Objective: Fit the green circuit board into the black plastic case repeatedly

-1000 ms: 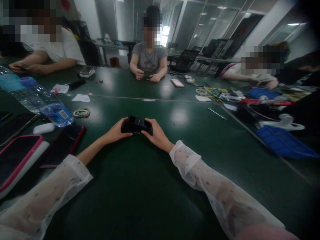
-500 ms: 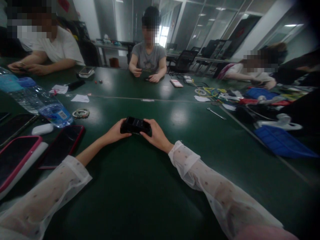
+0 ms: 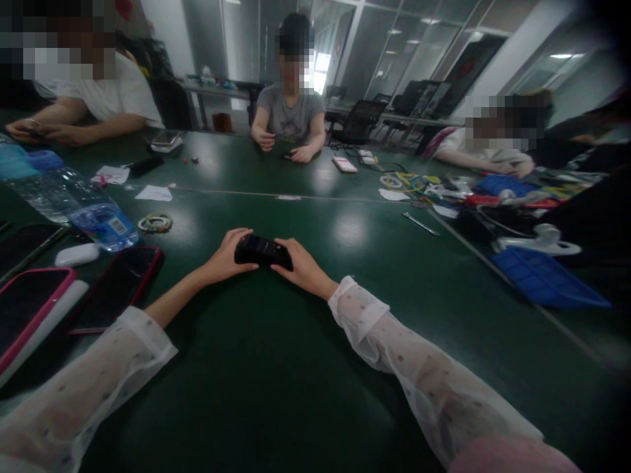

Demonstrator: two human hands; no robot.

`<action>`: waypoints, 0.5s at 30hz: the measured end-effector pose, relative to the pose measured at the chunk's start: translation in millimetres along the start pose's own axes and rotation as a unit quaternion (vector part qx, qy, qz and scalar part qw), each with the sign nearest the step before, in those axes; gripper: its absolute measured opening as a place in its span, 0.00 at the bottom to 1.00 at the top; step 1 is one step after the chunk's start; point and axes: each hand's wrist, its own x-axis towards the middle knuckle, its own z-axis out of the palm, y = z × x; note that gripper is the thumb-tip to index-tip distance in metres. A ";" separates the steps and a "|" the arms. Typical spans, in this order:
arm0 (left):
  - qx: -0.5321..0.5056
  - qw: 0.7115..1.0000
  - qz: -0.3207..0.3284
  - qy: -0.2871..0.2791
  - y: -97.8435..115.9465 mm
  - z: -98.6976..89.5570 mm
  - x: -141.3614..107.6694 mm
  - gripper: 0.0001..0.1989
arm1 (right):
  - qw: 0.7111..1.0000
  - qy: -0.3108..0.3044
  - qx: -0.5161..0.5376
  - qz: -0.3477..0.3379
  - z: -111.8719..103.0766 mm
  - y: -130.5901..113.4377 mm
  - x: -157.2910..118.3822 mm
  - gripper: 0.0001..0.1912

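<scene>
A small black boxy device (image 3: 263, 251) is held just above the dark green table (image 3: 256, 368), near the middle of the view. My left hand (image 3: 231, 257) grips its left end, thumb along the near side and fingers over the far side. On the right end, my right hand (image 3: 302, 266) closes round it in the same way. What the device is cannot be made out. To the left of my left hand lie a red-edged phone (image 3: 118, 289) and a beaded bracelet (image 3: 154, 223).
Water bottles (image 3: 106, 223), a white case (image 3: 77, 255) and a pink-edged phone (image 3: 29, 302) occupy the left. A wrench (image 3: 420, 224), cables (image 3: 409, 182) and a blue tray (image 3: 549, 276) lie right. Several people sit around the table.
The black device has tilted in my hands, so that its upper face looks different. The whole view has shifted slightly, with table items appearing a little further left.
</scene>
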 end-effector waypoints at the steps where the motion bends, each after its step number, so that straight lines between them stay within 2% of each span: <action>1: 0.008 1.000 0.000 -0.003 1.4 -0.9 -0.3 0.44 | 1.000 -0.001 0.001 0.001 -0.1 -0.1 0.0 0.29; 4: 0.002 0.999 -0.031 -0.028 5.6 -3.7 -1.1 0.36 | 1.000 -0.002 0.002 -0.003 -2.4 -3.1 0.0 0.29; 7: -0.028 0.997 -0.068 -0.027 7.6 -4.7 -1.2 0.29 | 0.999 -0.011 -0.019 -0.027 -6.2 -8.7 0.2 0.29; 11: -0.045 0.996 -0.074 -0.027 7.6 -3.9 -0.8 0.26 | 0.996 -0.025 -0.059 -0.062 -8.8 -14.0 0.3 0.27; 15: -0.041 0.996 -0.076 -0.033 9.8 -4.4 -0.1 0.26 | 0.995 -0.026 -0.071 -0.065 -8.5 -14.2 -0.2 0.27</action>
